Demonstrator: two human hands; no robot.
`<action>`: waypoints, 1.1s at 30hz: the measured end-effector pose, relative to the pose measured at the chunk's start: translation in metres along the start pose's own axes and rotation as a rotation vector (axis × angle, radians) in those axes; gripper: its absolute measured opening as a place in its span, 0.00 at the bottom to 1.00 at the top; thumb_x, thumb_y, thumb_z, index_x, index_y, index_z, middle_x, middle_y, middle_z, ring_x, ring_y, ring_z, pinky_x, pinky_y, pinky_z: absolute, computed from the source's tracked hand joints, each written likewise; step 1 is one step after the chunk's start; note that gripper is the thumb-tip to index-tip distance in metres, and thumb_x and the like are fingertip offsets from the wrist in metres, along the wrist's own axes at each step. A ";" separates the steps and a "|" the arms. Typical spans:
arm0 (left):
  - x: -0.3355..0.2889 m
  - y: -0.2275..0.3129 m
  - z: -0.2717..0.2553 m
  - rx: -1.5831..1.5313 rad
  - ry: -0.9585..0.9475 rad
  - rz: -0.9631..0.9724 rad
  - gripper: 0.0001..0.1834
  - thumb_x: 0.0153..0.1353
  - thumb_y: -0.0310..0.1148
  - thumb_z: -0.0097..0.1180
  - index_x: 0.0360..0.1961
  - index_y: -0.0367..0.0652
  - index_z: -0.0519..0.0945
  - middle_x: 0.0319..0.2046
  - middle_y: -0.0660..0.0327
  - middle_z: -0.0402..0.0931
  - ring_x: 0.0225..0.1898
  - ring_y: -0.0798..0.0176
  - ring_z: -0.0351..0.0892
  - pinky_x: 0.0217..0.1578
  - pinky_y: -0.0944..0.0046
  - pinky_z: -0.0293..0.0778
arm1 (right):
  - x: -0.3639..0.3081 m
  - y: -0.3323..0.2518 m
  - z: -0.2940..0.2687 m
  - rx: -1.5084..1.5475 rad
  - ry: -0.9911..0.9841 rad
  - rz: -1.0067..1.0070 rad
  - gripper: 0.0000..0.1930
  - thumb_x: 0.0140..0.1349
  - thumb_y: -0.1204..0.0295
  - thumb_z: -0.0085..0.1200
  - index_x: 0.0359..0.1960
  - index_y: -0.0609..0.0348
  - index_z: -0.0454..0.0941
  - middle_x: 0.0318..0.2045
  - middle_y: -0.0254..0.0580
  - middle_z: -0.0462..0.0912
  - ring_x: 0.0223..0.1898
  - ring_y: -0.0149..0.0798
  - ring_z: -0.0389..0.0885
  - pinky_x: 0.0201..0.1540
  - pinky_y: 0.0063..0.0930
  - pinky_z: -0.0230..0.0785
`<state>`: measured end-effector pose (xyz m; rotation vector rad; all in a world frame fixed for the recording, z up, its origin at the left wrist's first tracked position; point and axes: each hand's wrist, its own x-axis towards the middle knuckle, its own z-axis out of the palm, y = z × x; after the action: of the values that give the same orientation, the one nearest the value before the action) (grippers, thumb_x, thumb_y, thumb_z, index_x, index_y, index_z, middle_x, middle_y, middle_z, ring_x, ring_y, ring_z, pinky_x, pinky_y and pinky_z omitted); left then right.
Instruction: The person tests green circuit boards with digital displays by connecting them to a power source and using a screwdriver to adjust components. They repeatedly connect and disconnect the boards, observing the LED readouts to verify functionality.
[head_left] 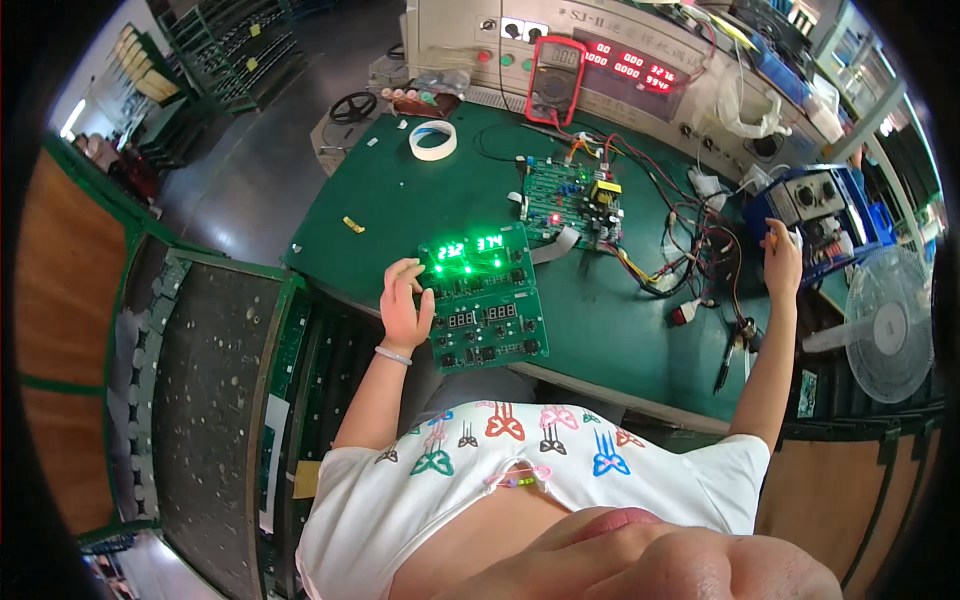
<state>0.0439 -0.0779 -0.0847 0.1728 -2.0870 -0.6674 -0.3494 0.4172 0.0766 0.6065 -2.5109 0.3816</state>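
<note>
My left hand [405, 306] has its fingers curled at the left edge of a green display circuit board [510, 268], gripping it there. Green digits and several small green lights glow on this board. Joined below it is a second board [490, 330] whose digit displays are dark. A grey ribbon cable [558, 245] runs from the lit board to a larger green circuit board [565, 200] with a red light and a yellow transformer. Over at the right, my right hand [783, 262] is at the front of a blue bench unit with knobs [815, 205], fingers partly stretched and apart.
A red multimeter [556, 80] leans against a large test console [630, 70] with red digits. Bundled wires [668, 262] spread over the green tabletop [350, 265]. A tape roll [433, 141] lies farther left, a black pen [723, 372] near the front edge. A fan [890, 320] stands at right.
</note>
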 end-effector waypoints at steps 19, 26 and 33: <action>0.000 0.004 -0.002 0.035 -0.044 -0.047 0.11 0.59 0.32 0.56 0.41 0.38 0.80 0.50 0.48 0.75 0.46 0.46 0.79 0.45 0.53 0.77 | 0.001 -0.007 -0.005 0.034 -0.022 0.057 0.10 0.71 0.64 0.52 0.51 0.47 0.78 0.28 0.47 0.84 0.34 0.51 0.85 0.37 0.42 0.73; 0.002 0.004 -0.004 0.033 -0.041 -0.037 0.11 0.58 0.31 0.56 0.41 0.37 0.80 0.48 0.48 0.75 0.46 0.45 0.79 0.46 0.52 0.77 | 0.003 -0.010 -0.005 0.074 -0.013 0.033 0.09 0.71 0.66 0.53 0.50 0.50 0.78 0.28 0.46 0.83 0.32 0.47 0.86 0.37 0.39 0.73; 0.004 0.006 -0.003 0.037 -0.053 -0.053 0.11 0.57 0.29 0.57 0.41 0.37 0.81 0.48 0.48 0.76 0.46 0.45 0.79 0.46 0.53 0.77 | 0.001 0.005 -0.002 0.016 0.021 0.011 0.09 0.71 0.64 0.53 0.48 0.49 0.78 0.28 0.47 0.84 0.32 0.47 0.86 0.37 0.41 0.73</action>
<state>0.0447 -0.0750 -0.0774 0.2336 -2.1525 -0.6722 -0.3519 0.4216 0.0781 0.5920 -2.4943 0.4109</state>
